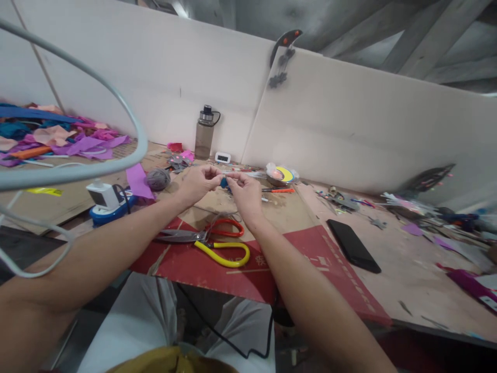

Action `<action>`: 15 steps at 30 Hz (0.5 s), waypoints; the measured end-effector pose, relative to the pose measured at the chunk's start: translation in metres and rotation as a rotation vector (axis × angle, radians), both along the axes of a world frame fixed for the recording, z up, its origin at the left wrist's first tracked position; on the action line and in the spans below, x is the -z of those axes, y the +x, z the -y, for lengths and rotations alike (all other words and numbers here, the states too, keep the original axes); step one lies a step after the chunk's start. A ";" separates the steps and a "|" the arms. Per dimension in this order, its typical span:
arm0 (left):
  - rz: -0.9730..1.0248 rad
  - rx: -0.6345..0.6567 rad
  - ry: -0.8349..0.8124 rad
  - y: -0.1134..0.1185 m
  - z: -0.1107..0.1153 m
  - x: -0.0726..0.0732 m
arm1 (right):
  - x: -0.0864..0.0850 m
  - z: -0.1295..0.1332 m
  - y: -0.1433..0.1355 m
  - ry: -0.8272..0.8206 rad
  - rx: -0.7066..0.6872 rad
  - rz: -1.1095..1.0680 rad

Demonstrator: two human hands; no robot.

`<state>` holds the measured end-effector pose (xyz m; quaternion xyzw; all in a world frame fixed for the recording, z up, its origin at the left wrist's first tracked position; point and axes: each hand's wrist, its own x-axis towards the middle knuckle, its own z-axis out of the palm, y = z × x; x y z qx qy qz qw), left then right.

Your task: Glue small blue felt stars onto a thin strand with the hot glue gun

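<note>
Both of my hands meet over the middle of the table, their fingertips pinched around a small blue piece. My left hand comes in from the left and is closed on the piece's left side. From the right, my right hand grips it between thumb and fingers. The piece's exact shape is too small to tell. Below the hands lie scissors with one red and one yellow handle, on a red printed sheet. A ball of grey yarn sits left of my left hand.
A bottle and a small white clock stand by the back panel. Colourful scraps lie at left, near a white charger. A black phone lies at right. A pale curved tube crosses the left foreground.
</note>
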<state>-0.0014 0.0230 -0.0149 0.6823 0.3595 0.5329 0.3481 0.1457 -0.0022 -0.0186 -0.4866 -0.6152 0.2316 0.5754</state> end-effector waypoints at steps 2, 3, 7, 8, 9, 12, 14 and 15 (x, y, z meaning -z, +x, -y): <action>0.056 0.069 -0.052 -0.001 0.000 -0.001 | -0.001 0.000 0.000 -0.015 0.004 -0.014; 0.115 0.121 -0.103 -0.001 0.000 -0.001 | -0.002 0.001 0.000 -0.015 0.012 -0.028; 0.350 0.278 -0.354 0.000 0.001 -0.005 | -0.004 0.001 0.002 -0.060 0.010 -0.108; 0.359 0.287 -0.383 0.000 0.001 -0.006 | -0.004 0.001 0.002 -0.074 0.000 -0.120; 0.344 0.291 -0.393 0.001 0.002 -0.006 | -0.003 0.001 0.003 -0.082 -0.011 -0.128; 0.250 0.274 -0.344 0.001 0.003 -0.004 | 0.000 0.001 0.003 -0.062 -0.025 -0.127; 0.194 0.243 -0.295 0.002 0.003 -0.002 | 0.001 0.001 0.002 -0.040 -0.022 -0.118; 0.174 0.227 -0.274 0.002 0.003 -0.001 | 0.001 0.002 0.001 -0.033 -0.019 -0.111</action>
